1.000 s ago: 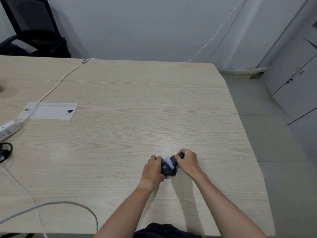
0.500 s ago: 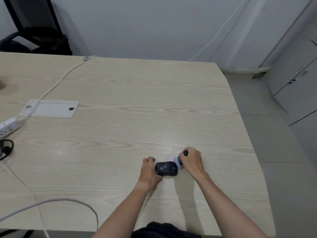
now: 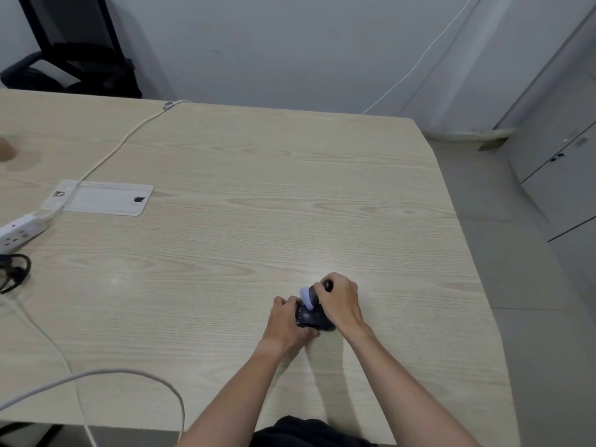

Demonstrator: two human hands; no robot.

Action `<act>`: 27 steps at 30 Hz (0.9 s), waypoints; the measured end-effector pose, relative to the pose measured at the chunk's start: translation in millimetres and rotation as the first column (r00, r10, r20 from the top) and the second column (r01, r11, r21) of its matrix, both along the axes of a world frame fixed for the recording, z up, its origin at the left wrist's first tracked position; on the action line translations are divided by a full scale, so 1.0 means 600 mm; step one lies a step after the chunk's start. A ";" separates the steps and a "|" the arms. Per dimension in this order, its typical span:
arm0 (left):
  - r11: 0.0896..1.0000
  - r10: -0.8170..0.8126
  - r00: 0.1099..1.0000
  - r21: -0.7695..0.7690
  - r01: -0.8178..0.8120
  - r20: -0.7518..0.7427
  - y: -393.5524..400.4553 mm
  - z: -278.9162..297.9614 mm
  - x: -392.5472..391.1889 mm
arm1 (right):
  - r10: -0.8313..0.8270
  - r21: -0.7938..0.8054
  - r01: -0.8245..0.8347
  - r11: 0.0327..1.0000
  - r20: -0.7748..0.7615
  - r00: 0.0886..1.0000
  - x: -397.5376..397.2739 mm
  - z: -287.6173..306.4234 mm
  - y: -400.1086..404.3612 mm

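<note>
A dark computer mouse point(image 3: 311, 318) lies on the light wooden table point(image 3: 245, 227), near the front right. My left hand point(image 3: 288, 321) grips the mouse from its left side, fingers curled round it. My right hand point(image 3: 341, 300) holds a small dark tool with a pale bluish-white head point(image 3: 307, 296). That head touches the top of the mouse. The rest of the tool is mostly hidden inside my fist, with only a dark end showing above my fingers.
A white power strip point(image 3: 19, 232) and black cable point(image 3: 14, 272) lie at the left edge. A white cable cover plate point(image 3: 100, 198) sits in the table. A grey cord point(image 3: 96, 375) loops near the front edge. A black chair point(image 3: 74, 50) stands behind; grey cabinets point(image 3: 558, 150) at right.
My right hand brought the tool's pale head back onto the mouse after holding it off to the right. My left hand closed round the mouse again.
</note>
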State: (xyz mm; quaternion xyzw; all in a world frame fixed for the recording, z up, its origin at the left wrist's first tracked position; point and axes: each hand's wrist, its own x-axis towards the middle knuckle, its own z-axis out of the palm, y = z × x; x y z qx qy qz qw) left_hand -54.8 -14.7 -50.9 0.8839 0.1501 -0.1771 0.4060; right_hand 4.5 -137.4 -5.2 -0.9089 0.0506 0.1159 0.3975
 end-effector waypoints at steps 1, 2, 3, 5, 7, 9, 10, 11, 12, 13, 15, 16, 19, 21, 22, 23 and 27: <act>1.000 0.025 1.000 0.001 -0.025 0.004 -0.003 -0.001 -0.001 | 0.019 0.013 -0.019 1.000 -0.022 1.000 0.003 0.003 0.004; 0.999 0.050 0.999 -0.001 -0.050 0.003 -0.006 -0.002 -0.003 | 0.045 0.009 -0.045 0.999 -0.052 0.998 0.008 0.005 0.005; 0.997 0.072 0.997 -0.003 -0.072 0.002 -0.009 -0.003 -0.006 | 0.066 -0.014 -0.067 0.998 -0.075 0.995 0.013 0.003 0.004; 0.995 0.095 0.995 -0.002 -0.095 0.001 -0.011 -0.006 -0.012 | 0.063 -0.090 -0.069 0.994 -0.066 0.996 0.021 -0.001 -0.001; 0.993 0.121 0.993 -0.003 -0.121 0.006 -0.014 -0.008 -0.016 | 0.039 -0.135 -0.040 0.990 -0.014 0.999 0.026 0.003 -0.002; 0.987 0.163 0.987 -0.001 -0.163 -0.010 -0.022 -0.005 -0.022 | 0.044 -0.064 -0.046 0.997 -0.026 0.999 0.032 0.007 0.002; 0.982 0.187 0.982 0.003 -0.187 -0.018 -0.028 -0.001 -0.026 | 0.051 -0.021 -0.052 0.998 -0.075 0.996 0.033 0.009 0.004; 0.977 0.213 0.977 0.014 -0.213 -0.024 -0.035 0.003 -0.031 | 0.067 0.005 -0.067 0.998 -0.130 0.989 0.032 0.012 0.007; 0.971 0.239 0.970 0.024 -0.239 -0.031 -0.044 0.008 -0.034 | 0.086 0.000 -0.087 0.996 -0.162 0.983 0.032 0.012 0.009; 0.963 0.269 0.962 0.030 -0.268 -0.045 -0.053 0.013 -0.037 | 0.091 -0.026 -0.097 0.995 -0.164 0.982 0.032 0.006 0.008; 0.936 0.352 0.932 0.013 -0.352 -0.082 -0.072 0.023 -0.036 | 0.055 -0.115 -0.065 0.991 -0.092 0.994 0.035 -0.002 0.004; 0.915 0.400 0.911 -0.015 -0.403 -0.106 -0.081 0.028 -0.033 | 0.038 -0.140 -0.044 0.989 -0.044 0.998 0.037 0.000 0.003; 0.838 0.507 0.838 -0.112 -0.534 -0.203 -0.102 0.035 -0.020 | 0.000 0.018 0.001 1.000 -0.051 0.999 0.040 0.006 0.003; 0.778 0.554 0.785 -0.165 -0.607 -0.277 -0.110 0.037 -0.011 | 0.052 0.122 -0.032 0.992 -0.165 0.985 0.037 0.012 0.003; 0.749 0.573 0.761 -0.183 -0.637 -0.303 -0.112 0.037 -0.009 | 0.105 0.133 -0.077 0.988 -0.220 0.970 0.034 0.011 0.002; 0.728 0.586 0.744 -0.195 -0.657 -0.321 -0.112 0.036 -0.006 | 0.148 0.111 -0.123 0.986 -0.252 0.957 0.032 0.005 0.001; 0.694 0.603 0.714 -0.207 -0.690 -0.357 -0.110 0.035 0.000 | 0.102 -0.058 -0.105 0.993 -0.055 0.993 0.035 -0.002 -0.001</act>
